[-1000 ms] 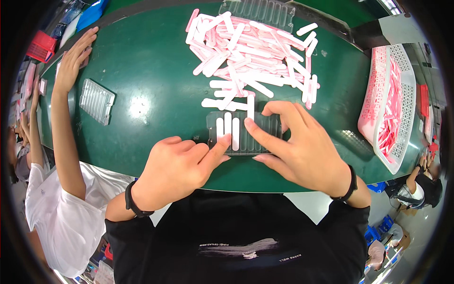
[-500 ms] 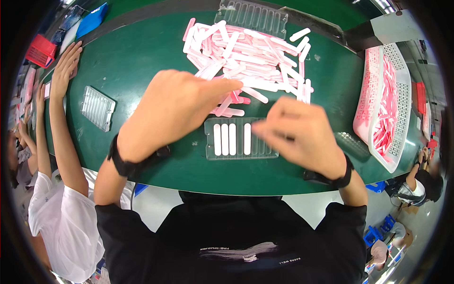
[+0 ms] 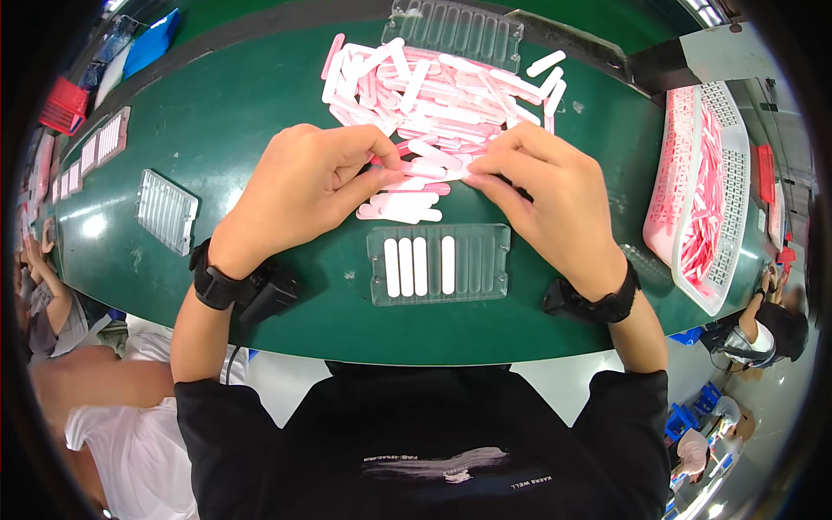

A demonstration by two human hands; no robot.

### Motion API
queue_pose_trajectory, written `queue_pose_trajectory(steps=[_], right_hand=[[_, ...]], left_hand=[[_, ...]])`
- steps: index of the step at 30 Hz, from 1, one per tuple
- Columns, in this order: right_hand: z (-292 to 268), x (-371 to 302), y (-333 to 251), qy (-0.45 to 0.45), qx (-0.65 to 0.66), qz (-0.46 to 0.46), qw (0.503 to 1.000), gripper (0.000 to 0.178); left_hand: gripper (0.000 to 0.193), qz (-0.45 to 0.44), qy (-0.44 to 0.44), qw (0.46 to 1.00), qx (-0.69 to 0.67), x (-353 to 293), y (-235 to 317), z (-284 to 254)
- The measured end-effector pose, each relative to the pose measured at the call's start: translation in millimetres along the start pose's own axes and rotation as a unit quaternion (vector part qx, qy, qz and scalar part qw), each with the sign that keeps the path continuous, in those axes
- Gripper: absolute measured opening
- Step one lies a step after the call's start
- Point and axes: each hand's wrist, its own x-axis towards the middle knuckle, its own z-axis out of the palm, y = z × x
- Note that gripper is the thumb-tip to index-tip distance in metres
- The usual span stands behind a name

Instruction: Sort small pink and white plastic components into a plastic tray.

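A pile of flat, round-ended pink and white sticks point(image 3: 433, 95) lies in front of me. At its near edge my left hand point(image 3: 312, 186) pinches the end of a pink stick point(image 3: 422, 170) between thumb and forefinger. Facing it, my right hand point(image 3: 555, 191) has its thumb and forefinger closed at a pale stick's end, partly hidden by the fingertips. Closer to me sits a clear slotted tray point(image 3: 477, 295). Three white sticks point(image 3: 406, 267) stand side by side in its left slots, and another white stick point(image 3: 448, 266) lies past a gap.
Behind the pile is another clear tray point(image 3: 455, 30); a third tray point(image 3: 166, 212) lies to the left. On the right stands a white basket point(image 3: 735, 173) of pink sticks. Filled trays point(image 3: 108, 137) line the far left. A person in white point(image 3: 139, 451) is close at my left.
Both my hands have come together at the pile's near edge, the right one leaving the tray. The neighbour's arms on the left have drawn back from the table.
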Motion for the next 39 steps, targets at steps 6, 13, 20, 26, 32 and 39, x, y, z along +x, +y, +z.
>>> queue_pose_trajectory(steps=[6,13,20,26,32,39], right_hand=[[-10,1,5,-0.007,-0.121,-0.129,0.984,0.013],[-18,-3,-3,0.000,0.123,0.067,0.990,0.009],[-13,-9,5,-0.009,0.350,0.208,0.913,0.020],[-10,-8,13,0.001,0.347,0.169,0.923,0.021],[-8,-7,12,0.017,0.377,0.184,0.908,0.015],[-24,-3,7,0.003,0.147,0.065,0.987,0.014]], left_hand=[[0.006,-0.020,0.005,0.999,-0.032,3,-2,0],[0.009,-0.105,0.015,0.973,-0.205,3,1,5],[0.009,-0.119,0.015,0.964,-0.236,3,1,7],[0.009,-0.118,0.022,0.963,-0.242,2,-1,7],[0.010,-0.119,0.029,0.962,-0.244,3,0,8],[0.013,-0.103,0.033,0.978,-0.177,3,1,5]])
